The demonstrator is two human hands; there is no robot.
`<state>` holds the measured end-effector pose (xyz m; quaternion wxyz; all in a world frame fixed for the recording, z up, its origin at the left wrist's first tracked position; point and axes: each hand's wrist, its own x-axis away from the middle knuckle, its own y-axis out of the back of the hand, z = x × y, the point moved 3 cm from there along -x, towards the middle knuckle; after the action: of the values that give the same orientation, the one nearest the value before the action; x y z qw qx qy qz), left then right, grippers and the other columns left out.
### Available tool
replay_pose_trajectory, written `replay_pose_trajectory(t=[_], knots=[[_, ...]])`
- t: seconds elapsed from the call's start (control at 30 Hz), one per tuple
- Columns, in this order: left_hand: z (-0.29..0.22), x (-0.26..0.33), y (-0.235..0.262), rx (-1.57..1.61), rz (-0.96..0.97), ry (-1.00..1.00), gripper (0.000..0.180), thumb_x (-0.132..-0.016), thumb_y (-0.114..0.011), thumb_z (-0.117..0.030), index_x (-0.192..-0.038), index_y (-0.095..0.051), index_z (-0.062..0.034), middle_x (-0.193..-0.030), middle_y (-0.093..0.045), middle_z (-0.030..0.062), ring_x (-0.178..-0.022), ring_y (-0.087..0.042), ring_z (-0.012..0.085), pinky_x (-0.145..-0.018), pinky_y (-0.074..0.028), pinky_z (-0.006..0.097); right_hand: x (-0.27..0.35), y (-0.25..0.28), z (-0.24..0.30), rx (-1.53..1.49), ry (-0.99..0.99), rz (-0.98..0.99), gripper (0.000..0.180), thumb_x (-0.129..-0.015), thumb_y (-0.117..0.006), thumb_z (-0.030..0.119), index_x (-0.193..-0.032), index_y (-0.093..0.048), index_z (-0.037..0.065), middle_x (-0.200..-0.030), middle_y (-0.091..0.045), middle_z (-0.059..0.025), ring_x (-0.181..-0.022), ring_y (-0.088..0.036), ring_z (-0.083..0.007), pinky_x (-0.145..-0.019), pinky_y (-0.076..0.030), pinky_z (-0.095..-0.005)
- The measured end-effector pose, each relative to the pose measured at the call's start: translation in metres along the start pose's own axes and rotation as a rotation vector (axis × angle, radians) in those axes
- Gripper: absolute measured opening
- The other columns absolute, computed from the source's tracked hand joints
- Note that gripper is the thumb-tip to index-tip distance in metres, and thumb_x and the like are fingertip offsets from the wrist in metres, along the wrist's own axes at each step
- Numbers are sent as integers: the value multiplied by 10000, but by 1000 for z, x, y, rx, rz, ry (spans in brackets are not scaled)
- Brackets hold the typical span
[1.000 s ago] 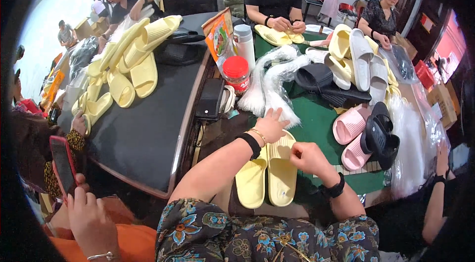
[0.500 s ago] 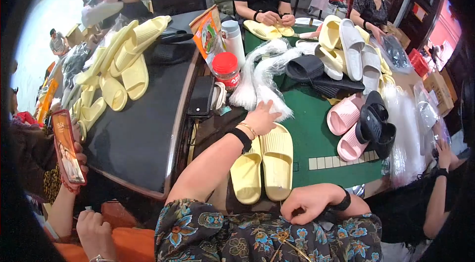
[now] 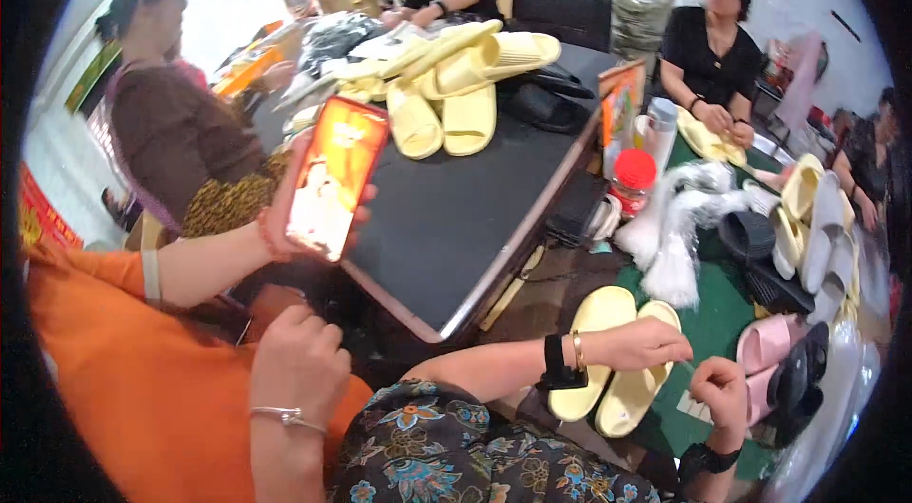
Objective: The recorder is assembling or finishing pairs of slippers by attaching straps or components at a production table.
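left hand (image 3: 646,346) pinching closed over the yellow slippers (image 3: 608,360); right hand (image 3: 722,389) fisted beside, contents unclear; slippers paired flat on the green mat (image 3: 712,332).

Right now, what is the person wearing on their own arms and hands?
The upper arms wear a dark sleeve with a floral print in blue, orange and teal; the forearms are bare. By the left hand, the wrist carries a black band and a thin gold bangle. The right hand has a black wristband. No gloves on either.
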<state>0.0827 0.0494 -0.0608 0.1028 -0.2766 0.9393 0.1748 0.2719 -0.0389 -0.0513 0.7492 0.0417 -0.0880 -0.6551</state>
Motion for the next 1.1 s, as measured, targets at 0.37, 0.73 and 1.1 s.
replay_pose_trajectory(t=[0.37, 0.73, 1.1], knots=[[0, 40, 17, 57, -324, 1, 239, -998, -500, -175, -895, -599, 16, -804, -597, 89, -745, -594, 177, -683, -471, 314, -94, 5, -52, 123, 178, -79, 211, -920, -507, 68, -1079, -627, 1, -1000, -657, -83, -939, -615, -177, -824, -482, -293], [-29, 50, 10, -34, -469, -42, 239, -971, -500, -128, -811, -606, 15, -725, -587, 102, -684, -600, 194, -652, -474, 325, -139, 16, -113, 751, 243, 26, 394, -895, -580, 206, -1240, -589, 16, -1359, -523, -209, -1267, -480, -357, -1070, -374, -419], [-31, 85, 39, 638, -822, 128, 360, -1041, -392, -265, -791, -497, -29, -695, -548, 102, -627, -489, 163, -596, -398, 283, -85, -4, -13, 611, 402, -440, 310, -865, -570, 61, -1170, -625, 40, -1037, -656, -126, -928, -621, -269, -808, -484, -358]])
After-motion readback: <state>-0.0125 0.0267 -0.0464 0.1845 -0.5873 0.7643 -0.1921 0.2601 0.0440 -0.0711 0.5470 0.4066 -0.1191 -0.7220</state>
